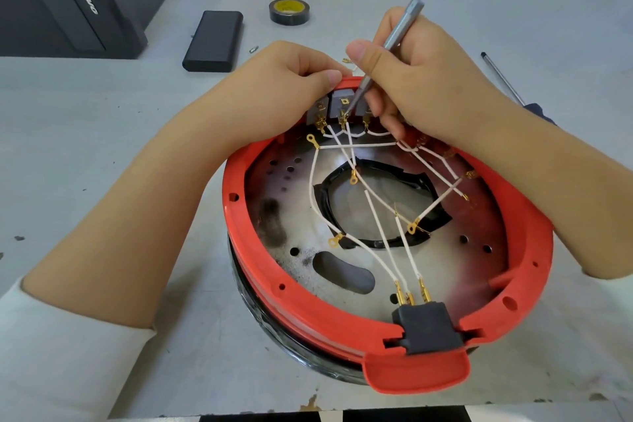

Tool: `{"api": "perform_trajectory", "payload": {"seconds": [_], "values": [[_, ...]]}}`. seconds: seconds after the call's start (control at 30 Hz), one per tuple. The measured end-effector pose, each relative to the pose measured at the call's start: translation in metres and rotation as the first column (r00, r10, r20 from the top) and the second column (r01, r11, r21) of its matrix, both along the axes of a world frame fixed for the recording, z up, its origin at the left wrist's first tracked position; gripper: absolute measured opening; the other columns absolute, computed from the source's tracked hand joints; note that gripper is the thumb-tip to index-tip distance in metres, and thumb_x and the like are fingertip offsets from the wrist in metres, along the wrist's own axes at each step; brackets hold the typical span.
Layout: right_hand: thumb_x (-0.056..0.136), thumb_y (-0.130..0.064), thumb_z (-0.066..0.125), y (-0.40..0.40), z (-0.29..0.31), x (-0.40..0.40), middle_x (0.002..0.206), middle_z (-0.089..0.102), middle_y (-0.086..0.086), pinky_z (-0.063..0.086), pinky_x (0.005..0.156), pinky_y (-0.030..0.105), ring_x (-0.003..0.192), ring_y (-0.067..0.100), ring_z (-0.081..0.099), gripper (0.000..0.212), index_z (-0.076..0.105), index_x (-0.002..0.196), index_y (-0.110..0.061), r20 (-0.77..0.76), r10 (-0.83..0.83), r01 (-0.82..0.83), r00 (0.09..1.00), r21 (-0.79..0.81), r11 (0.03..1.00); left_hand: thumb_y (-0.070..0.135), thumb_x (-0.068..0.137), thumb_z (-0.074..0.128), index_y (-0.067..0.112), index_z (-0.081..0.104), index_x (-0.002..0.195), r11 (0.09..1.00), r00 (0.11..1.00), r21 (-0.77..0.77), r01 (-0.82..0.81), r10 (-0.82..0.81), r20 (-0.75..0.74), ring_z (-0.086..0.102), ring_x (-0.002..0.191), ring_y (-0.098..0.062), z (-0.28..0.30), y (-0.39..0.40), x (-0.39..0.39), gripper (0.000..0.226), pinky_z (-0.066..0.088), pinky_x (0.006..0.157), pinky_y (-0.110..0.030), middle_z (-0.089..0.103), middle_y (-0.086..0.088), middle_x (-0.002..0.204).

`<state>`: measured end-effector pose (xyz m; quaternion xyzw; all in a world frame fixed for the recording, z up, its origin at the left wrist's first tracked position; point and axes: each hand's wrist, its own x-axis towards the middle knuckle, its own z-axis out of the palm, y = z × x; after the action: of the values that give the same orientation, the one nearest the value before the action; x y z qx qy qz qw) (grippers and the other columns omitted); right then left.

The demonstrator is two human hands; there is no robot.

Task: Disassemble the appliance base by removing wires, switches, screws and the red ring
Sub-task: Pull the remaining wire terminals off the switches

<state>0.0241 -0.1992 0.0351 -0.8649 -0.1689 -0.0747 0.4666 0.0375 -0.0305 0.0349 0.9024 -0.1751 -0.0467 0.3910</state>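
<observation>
Matt plastic red ring, scorched, seemingly metal plate, brushed-metal tool.

Head camera looks steeply down, close over the table.

Bright, even light falls from above and ahead, leaving soft shadows under the forearms on the grey counter, a pale sheen on the metal plate, sharp focus at centre and wide-angle bending of the counter's edges.

Appliance base on table, tape roll behind it, power bank left of tape roll
</observation>
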Motion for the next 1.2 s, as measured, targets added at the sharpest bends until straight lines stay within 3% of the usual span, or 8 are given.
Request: {"api": "perform_trajectory", "payload": {"seconds": [0.1,0.2,0.33,0.5,0.6,0.8,1.0,1.2], "values": [[0.098,-0.031,0.049,0.000,-0.001,-0.008,0.060,0.056,0.009,0.038,0.046,0.019,0.045,0.012,0.052,0.023,0.044,0.082,-0.016,0.196,0.029,0.002,0.980,-0.153,0.988,0.036,0.098,0.045,0.038,0.067,0.100,1.000,1.000,0.010,0.020,-0.020,0.012,0.064,0.093,-0.020,0.000,0.000,0.000,0.023,0.048,0.084,-0.029,0.072,-0.004,0.098],[0.098,-0.036,0.047,0.001,-0.001,-0.015,0.061,0.058,0.011,0.043,0.053,0.037,0.052,0.021,0.054,0.028,0.047,0.091,-0.009,0.339,0.077,0.052,0.938,-0.356,0.933,0.040,0.097,0.044,0.037,0.069,0.098,0.998,0.998,0.024,0.053,-0.054,0.017,0.061,0.096,-0.031,0.001,0.000,-0.003,0.026,0.049,0.086,-0.041,0.069,-0.015,0.098],[0.099,-0.038,0.045,0.003,-0.001,-0.016,0.059,0.055,0.002,0.038,0.049,0.029,0.049,0.016,0.048,0.031,0.049,0.095,-0.008,0.388,0.100,0.108,0.916,-0.478,0.872,0.035,0.096,0.046,0.042,0.068,0.096,0.998,0.998,0.010,0.063,-0.063,0.011,0.061,0.098,-0.032,0.002,0.001,-0.004,0.024,0.048,0.089,-0.045,0.069,-0.016,0.099],[0.098,-0.032,0.049,0.005,0.000,-0.012,0.064,0.058,0.013,0.042,0.050,0.027,0.048,0.014,0.053,0.021,0.041,0.086,-0.017,0.232,0.034,0.031,0.972,-0.270,0.962,0.036,0.097,0.045,0.035,0.070,0.097,0.999,0.999,-0.007,0.032,-0.032,0.013,0.055,0.060,-0.010,0.000,0.002,-0.002,0.025,0.043,0.060,-0.013,0.069,-0.011,0.082],[0.098,-0.030,0.050,0.004,0.001,-0.006,0.064,0.053,0.010,0.036,0.046,0.016,0.043,0.009,0.050,0.024,0.037,0.079,-0.023,0.105,-0.020,0.034,0.994,-0.129,0.991,0.034,0.097,0.047,0.042,0.066,0.084,1.000,1.000,-0.019,0.000,0.000,0.007,0.060,0.072,-0.011,-0.001,0.001,-0.001,0.025,0.038,0.050,-0.004,0.072,-0.005,0.089],[0.098,-0.033,0.050,0.003,-0.001,-0.010,0.065,0.058,0.010,0.044,0.055,0.029,0.054,0.014,0.054,0.022,0.043,0.085,-0.017,0.180,0.016,0.033,0.984,-0.265,0.964,0.040,0.097,0.046,0.040,0.067,0.095,1.000,1.000,-0.011,0.020,-0.020,0.006,0.062,0.087,-0.022,-0.002,0.001,0.000,0.021,0.045,0.060,-0.017,0.071,-0.011,0.097],[0.100,-0.019,0.047,-0.001,0.005,-0.018,0.060,0.053,0.009,0.039,0.050,0.015,0.047,0.006,0.052,0.017,0.041,0.083,-0.019,0.359,0.079,-0.120,0.930,0.095,0.988,0.038,0.097,0.045,0.040,0.067,0.107,1.000,1.000,0.002,0.005,-0.005,-0.014,0.066,0.092,-0.017,-0.001,0.002,0.000,0.024,0.049,0.086,-0.031,0.072,0.003,0.096],[0.101,-0.014,0.042,-0.002,0.007,-0.021,0.067,0.061,0.008,0.033,0.041,0.011,0.039,0.008,0.053,0.010,0.050,0.102,-0.009,0.309,0.162,-0.185,0.937,0.047,0.982,0.034,0.098,0.046,0.035,0.067,0.110,0.999,0.999,-0.048,0.019,-0.021,-0.029,0.067,0.083,-0.017,-0.002,0.002,0.001,0.025,0.054,0.079,-0.029,0.073,0.002,0.088]]}}
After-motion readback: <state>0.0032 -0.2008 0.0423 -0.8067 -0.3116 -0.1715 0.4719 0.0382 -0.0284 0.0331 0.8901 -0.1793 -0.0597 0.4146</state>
